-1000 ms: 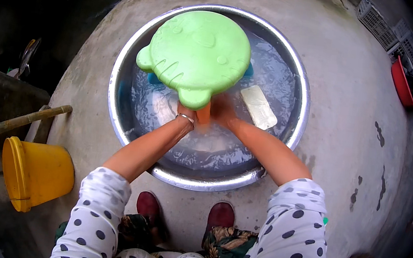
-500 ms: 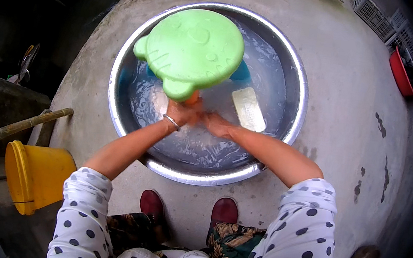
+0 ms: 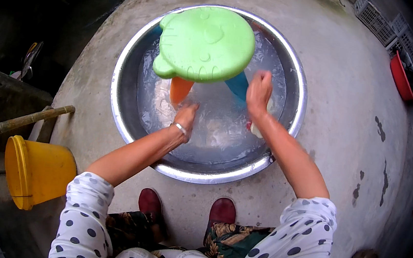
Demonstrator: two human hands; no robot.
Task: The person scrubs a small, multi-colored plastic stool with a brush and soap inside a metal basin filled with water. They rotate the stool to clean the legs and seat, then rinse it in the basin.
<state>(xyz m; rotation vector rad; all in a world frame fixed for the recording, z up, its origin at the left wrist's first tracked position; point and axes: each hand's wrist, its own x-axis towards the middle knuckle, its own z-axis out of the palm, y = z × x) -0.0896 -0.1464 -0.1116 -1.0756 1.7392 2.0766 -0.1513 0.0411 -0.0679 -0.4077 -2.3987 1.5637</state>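
Observation:
A child's stool with a green animal-face seat [image 3: 207, 44] stands in a wide metal basin [image 3: 297, 114] of cloudy water. Its orange leg [image 3: 180, 89] and blue leg [image 3: 239, 85] slope down from the seat. Just below the orange leg is my left hand [image 3: 185, 118], low over the water; its fingers are blurred and partly hidden. My right hand [image 3: 259, 91] is raised beside the blue leg with its fingers curled closed, and what it may hold is hidden. A pale object [image 3: 256, 130] shows partly behind my right wrist.
A yellow bucket [image 3: 49, 174] lies tipped on its side at the left, below a bamboo pole [image 3: 16, 126]. Grey plastic crates [image 3: 374, 19] and a red tub [image 3: 401, 76] stand at the far right. My dark red shoes [image 3: 223, 211] are just before the basin.
My hands, together below the stool, have moved apart, the right one up and rightward. The stool seat has turned and shifted right. The pale block is now mostly covered by my right arm.

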